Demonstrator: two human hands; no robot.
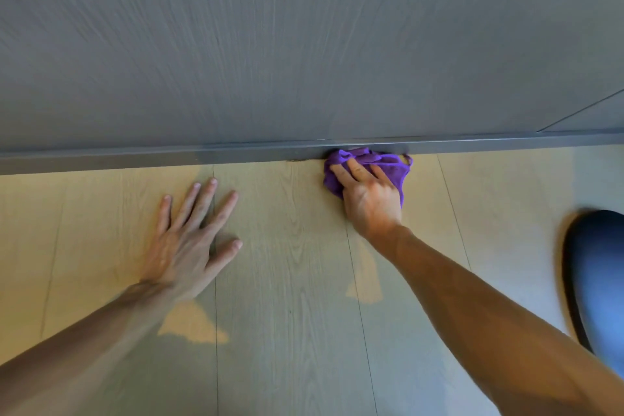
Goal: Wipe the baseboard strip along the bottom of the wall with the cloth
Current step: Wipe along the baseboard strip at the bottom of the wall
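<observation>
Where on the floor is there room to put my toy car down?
Bare floor lies between the left hand and right hand. More lies left of the left hand, below the baseboard. It is crowded where the cloth presses the baseboard, and at the right by a blue thing.

Right hand (369, 199) presses a bunched purple cloth (388, 167) up against the grey baseboard (202, 157), right where wall (270, 44) meets floor (287, 280). Fingers curl over the fabric. Left hand (189, 240) lies flat on the pale wood planks, fingers spread, well apart from the cloth. A blue-clad knee (597, 273) shows at the right edge, blurred.
</observation>
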